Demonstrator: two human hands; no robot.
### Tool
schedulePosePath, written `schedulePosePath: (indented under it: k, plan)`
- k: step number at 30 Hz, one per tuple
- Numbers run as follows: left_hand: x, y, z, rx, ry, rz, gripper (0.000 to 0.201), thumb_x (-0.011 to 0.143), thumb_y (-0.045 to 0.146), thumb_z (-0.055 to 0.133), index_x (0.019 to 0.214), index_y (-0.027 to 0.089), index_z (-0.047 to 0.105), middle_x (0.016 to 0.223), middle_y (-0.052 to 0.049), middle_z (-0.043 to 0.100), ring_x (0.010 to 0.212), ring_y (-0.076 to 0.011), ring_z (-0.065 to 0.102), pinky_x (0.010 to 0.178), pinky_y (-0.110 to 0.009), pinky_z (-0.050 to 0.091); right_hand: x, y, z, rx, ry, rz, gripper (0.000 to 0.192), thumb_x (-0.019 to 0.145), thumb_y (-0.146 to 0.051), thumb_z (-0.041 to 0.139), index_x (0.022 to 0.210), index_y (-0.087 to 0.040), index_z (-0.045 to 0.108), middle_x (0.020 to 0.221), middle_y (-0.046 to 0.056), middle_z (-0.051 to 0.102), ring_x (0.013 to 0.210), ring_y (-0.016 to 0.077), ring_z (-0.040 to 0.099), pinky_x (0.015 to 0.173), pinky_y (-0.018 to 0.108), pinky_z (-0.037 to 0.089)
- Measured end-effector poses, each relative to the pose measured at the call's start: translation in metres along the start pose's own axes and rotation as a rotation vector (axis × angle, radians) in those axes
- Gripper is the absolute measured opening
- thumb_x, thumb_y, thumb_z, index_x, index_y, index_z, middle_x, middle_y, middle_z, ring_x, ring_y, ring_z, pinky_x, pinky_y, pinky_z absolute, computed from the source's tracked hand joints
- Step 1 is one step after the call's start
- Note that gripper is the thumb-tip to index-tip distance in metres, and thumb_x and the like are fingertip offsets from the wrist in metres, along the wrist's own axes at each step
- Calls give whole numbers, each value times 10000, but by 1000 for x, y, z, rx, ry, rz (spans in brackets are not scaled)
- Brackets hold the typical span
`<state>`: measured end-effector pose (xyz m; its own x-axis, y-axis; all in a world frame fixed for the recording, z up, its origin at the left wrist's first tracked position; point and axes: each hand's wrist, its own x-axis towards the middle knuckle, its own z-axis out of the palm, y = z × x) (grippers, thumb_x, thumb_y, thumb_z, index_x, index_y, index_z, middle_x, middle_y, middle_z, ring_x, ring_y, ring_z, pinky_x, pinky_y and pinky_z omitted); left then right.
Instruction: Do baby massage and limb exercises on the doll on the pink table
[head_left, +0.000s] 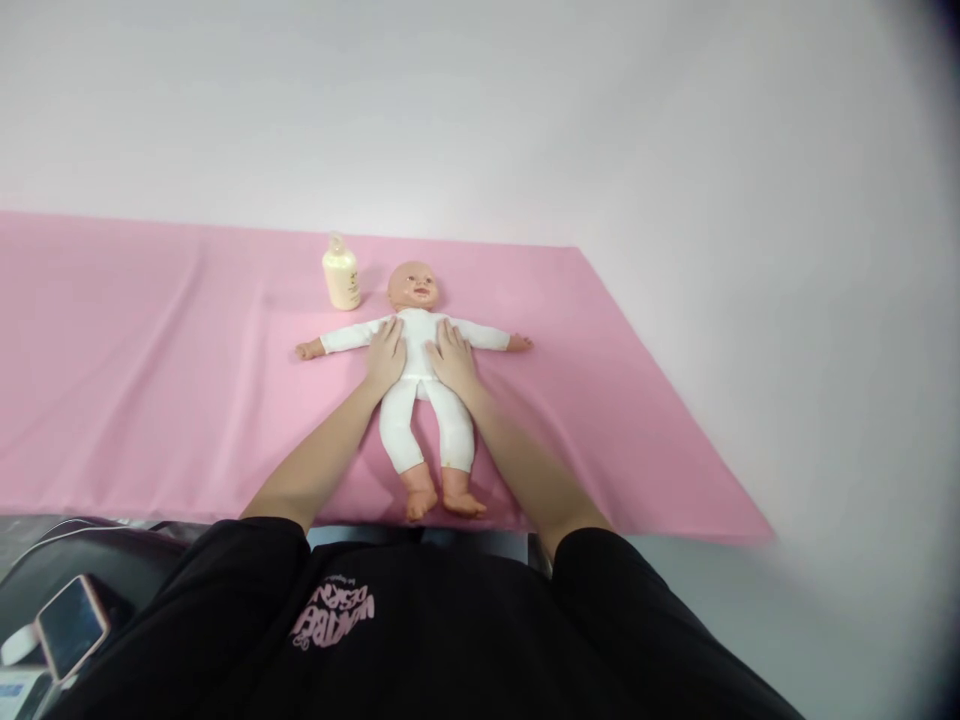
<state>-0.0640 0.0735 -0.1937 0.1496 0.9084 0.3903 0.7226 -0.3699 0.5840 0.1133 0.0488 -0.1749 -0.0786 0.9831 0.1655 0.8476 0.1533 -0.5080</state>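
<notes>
A baby doll (420, 400) in a white bodysuit lies face up on a pink cloth (150, 380), arms spread wide and feet toward me. My left hand (386, 355) rests flat on the left side of its torso, fingers together. On the torso's right side my right hand (451, 358) lies flat in the same way. Neither hand grips anything. A cream-coloured bottle (341, 272) stands upright just left of the doll's head.
The pink cloth covers a table that reaches a white wall; its right edge (675, 380) runs diagonally. A phone (71, 625) lies on a dark surface at the lower left, beside my black shirt.
</notes>
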Motion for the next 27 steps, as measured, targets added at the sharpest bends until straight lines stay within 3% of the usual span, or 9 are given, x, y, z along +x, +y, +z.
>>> schedulePosePath:
  k: [3, 8, 11, 13, 15, 17, 21, 23, 27]
  plan:
    - [1, -1, 5, 38, -12, -18, 574, 1043, 311, 307, 1560, 109, 455, 1657, -176, 407, 1589, -313, 308, 1290, -561, 273, -10, 5, 4, 13, 16, -22, 712, 1043, -434, 335, 1640, -52, 258, 1729, 200, 230, 1616, 401, 215, 1301, 628, 194]
    - [-3, 11, 0, 124, -49, 40, 559, 1036, 313, 322, 1567, 211, 466, 1668, -124, 406, 1587, -343, 308, 1269, -632, 254, -23, 4, 10, 27, 52, -58, 751, 1044, -487, 343, 1614, -2, 281, 1702, 275, 243, 1614, 401, 225, 1299, 624, 210]
    - [-6, 19, -10, 153, -151, 199, 549, 1024, 274, 330, 1539, 196, 504, 1641, -115, 453, 1579, -302, 339, 1285, -597, 244, -31, 2, 7, 20, 13, -123, 742, 1047, -489, 324, 1617, -13, 296, 1705, 254, 256, 1624, 379, 204, 1315, 623, 163]
    - [-8, 23, -14, 136, -231, 360, 529, 1014, 260, 347, 1493, 167, 553, 1584, -124, 529, 1548, -268, 402, 1293, -548, 259, -38, 2, 1, 74, 5, -181, 678, 1063, -429, 240, 1638, -73, 286, 1714, 187, 286, 1630, 303, 224, 1336, 565, 170]
    - [-9, 23, -16, 93, -291, 504, 492, 995, 250, 374, 1406, 168, 631, 1498, -114, 620, 1501, -243, 476, 1294, -507, 284, -43, 2, -8, 150, 60, -247, 648, 1062, -367, 186, 1659, -123, 251, 1727, 128, 286, 1631, 225, 230, 1348, 483, 203]
    - [-11, 21, -13, 43, -325, 598, 450, 967, 260, 411, 1303, 180, 700, 1411, -107, 687, 1445, -242, 542, 1276, -487, 337, -43, 0, -18, 185, 85, -389, 639, 1053, -354, 239, 1658, -150, 269, 1730, 101, 287, 1634, 205, 216, 1351, 456, 211]
    - [-14, 13, -1, -4, -317, 618, 438, 882, 302, 517, 1229, 145, 734, 1343, -156, 714, 1347, -299, 622, 1182, -523, 465, -24, -13, -31, 132, -181, -694, 545, 1029, -347, 407, 1557, -242, 495, 1640, 75, 470, 1583, 248, 354, 1333, 545, 217]
    - [-14, 12, 2, 5, -289, 585, 452, 853, 287, 535, 1232, 139, 732, 1326, -158, 721, 1346, -312, 620, 1152, -542, 489, -7, -20, -30, 114, -252, -679, 490, 1032, -352, 428, 1490, -266, 580, 1571, 61, 560, 1541, 258, 428, 1317, 577, 225]
    - [-10, 16, -1, 50, -324, 595, 402, 842, 224, 528, 1156, 156, 771, 1290, -135, 741, 1321, -298, 634, 1134, -495, 512, 20, -22, -18, 158, -231, -586, 474, 1060, -360, 345, 1364, -258, 694, 1516, 40, 617, 1525, 239, 452, 1316, 553, 227]
